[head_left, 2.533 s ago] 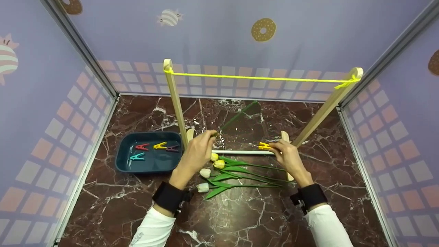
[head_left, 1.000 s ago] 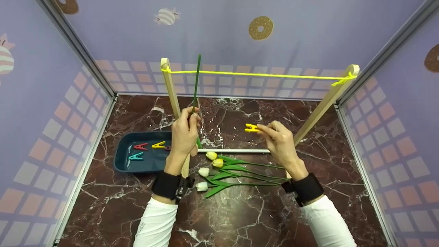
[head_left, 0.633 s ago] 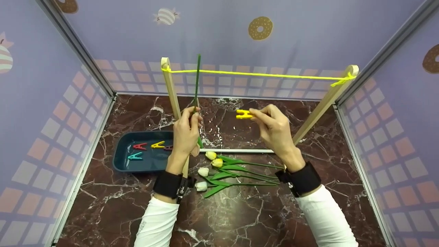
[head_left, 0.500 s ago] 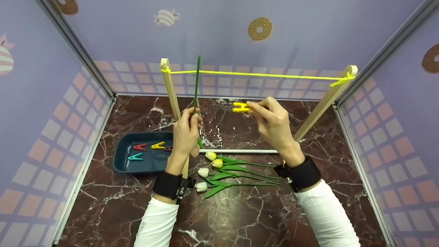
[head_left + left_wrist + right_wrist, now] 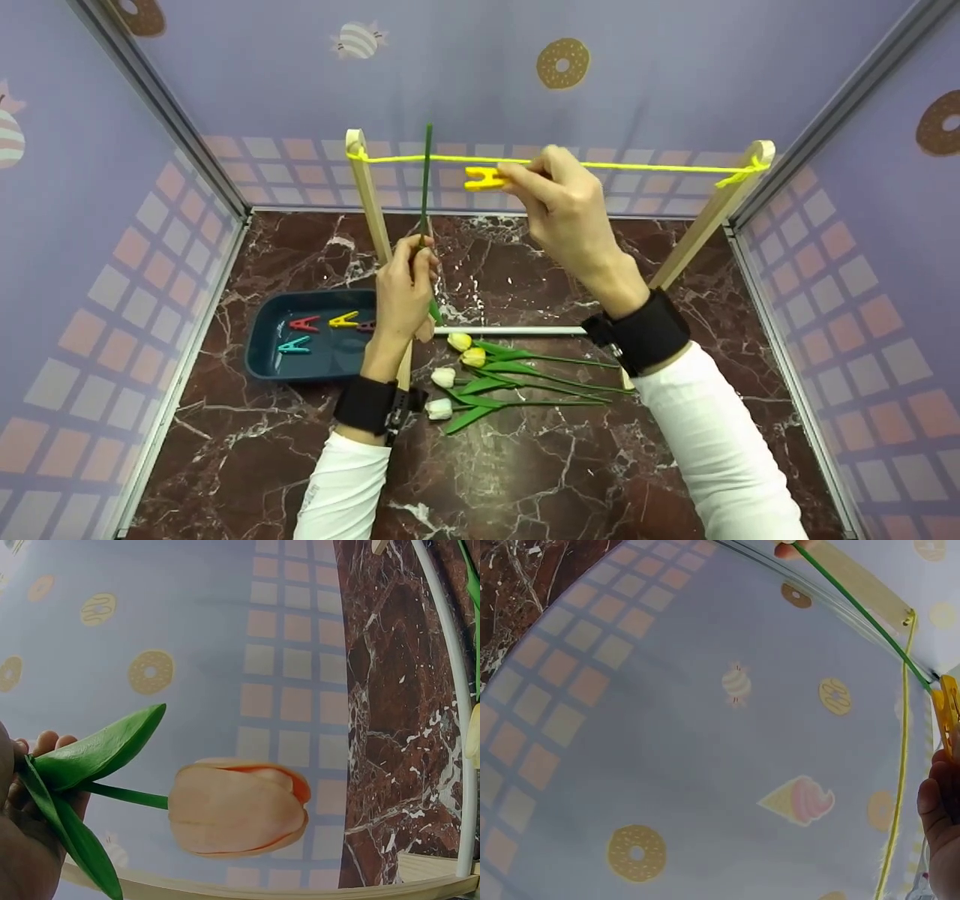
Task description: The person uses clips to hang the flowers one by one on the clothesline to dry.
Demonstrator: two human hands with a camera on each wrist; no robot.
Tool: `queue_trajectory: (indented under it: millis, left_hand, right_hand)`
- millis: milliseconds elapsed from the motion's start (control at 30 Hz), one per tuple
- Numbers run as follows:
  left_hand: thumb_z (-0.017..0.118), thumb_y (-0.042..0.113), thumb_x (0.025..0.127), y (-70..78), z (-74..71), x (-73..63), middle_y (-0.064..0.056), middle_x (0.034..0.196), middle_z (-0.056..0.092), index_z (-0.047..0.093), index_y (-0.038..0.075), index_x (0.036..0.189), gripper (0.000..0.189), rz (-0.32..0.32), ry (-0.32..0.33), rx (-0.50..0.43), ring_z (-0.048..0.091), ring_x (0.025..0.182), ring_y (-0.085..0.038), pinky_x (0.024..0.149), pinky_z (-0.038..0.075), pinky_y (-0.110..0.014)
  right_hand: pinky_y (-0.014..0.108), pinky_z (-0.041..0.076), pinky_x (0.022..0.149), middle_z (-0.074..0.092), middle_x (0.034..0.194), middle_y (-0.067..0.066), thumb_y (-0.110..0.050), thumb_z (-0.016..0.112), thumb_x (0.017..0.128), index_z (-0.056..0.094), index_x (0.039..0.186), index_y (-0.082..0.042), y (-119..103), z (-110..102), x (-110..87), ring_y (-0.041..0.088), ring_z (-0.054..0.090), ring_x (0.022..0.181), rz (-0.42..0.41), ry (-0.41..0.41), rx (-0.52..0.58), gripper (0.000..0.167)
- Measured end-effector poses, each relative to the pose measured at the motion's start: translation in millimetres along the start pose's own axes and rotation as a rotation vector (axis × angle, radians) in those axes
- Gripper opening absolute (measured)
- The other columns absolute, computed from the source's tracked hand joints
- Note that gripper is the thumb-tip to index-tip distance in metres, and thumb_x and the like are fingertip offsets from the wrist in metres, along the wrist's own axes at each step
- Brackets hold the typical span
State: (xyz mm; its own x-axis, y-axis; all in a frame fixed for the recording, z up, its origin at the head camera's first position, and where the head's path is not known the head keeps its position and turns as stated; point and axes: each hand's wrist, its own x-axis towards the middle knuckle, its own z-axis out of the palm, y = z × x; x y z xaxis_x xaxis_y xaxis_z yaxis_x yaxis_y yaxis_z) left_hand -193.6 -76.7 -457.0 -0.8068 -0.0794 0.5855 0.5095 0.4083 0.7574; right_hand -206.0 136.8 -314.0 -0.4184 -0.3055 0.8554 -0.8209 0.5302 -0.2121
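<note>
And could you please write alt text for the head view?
A left hand holds a tulip bloom-down, its stem crossing in front of a yellow line between two wooden posts, while the right hand pinches a yellow clothespin seen just beneath the line. Below, four tulips lie on dark marble, right of a tray holding clothespins.

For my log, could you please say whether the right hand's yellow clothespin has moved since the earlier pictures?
Yes; in the head view, that yellow clothespin went up and left, from near the white rod to just below the yellow string.
</note>
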Motion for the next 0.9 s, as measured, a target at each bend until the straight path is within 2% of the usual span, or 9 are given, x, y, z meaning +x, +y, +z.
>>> queue_trajectory:
  millis: [133, 367, 600, 900]
  left_hand:
    - [0.049, 0.010, 0.104, -0.9, 2.1, -0.9, -0.017, 0.083, 0.068, 0.062, -0.005, 0.112, 0.021, 0.018, 0.002, -0.001, 0.066, 0.067, -0.027, 0.061, 0.053, -0.021]
    - [0.048, 0.009, 0.104, -1.5, 4.3, -1.1, -0.019, 0.084, 0.068, 0.061, -0.006, 0.113, 0.022, 0.009, -0.006, -0.017, 0.066, 0.069, -0.029, 0.061, 0.051, -0.021]
    - [0.050, 0.005, 0.102, -2.3, 5.2, -2.1, -0.015, 0.083, 0.068, 0.062, -0.003, 0.113, 0.017, -0.015, 0.002, -0.022, 0.064, 0.066, -0.022, 0.059, 0.050, -0.020]
    - [0.049, 0.011, 0.104, -3.3, 6.2, -3.1, -0.018, 0.084, 0.069, 0.062, -0.005, 0.113, 0.023, -0.032, 0.002, -0.008, 0.065, 0.067, -0.027, 0.061, 0.051, -0.022]
  right_hand:
    - [0.028, 0.041, 0.064, 0.054, 0.079, 0.016, -0.018, 0.063, 0.095, 0.076, 0.106, 0.000, -2.5, 0.7, 17.7, 0.023, 0.050, 0.071, 0.010, -0.080, -0.025, 0.025]
    - [0.027, 0.041, 0.068, 0.054, 0.083, 0.016, -0.022, 0.057, 0.099, 0.074, 0.110, 0.001, -3.8, 5.0, 39.8, 0.026, 0.051, 0.077, 0.031, -0.215, -0.038, 0.031]
    - [0.030, 0.045, 0.074, 0.056, 0.089, 0.018, -0.021, 0.058, 0.098, 0.073, 0.113, 0.001, -3.7, 16.1, 48.3, 0.029, 0.055, 0.084, 0.112, -0.303, -0.013, 0.030]
    - [0.031, 0.044, 0.074, 0.055, 0.087, 0.016, -0.018, 0.060, 0.097, 0.074, 0.113, -0.002, -4.7, 27.1, 50.1, 0.028, 0.054, 0.084, 0.114, -0.366, -0.017, 0.026]
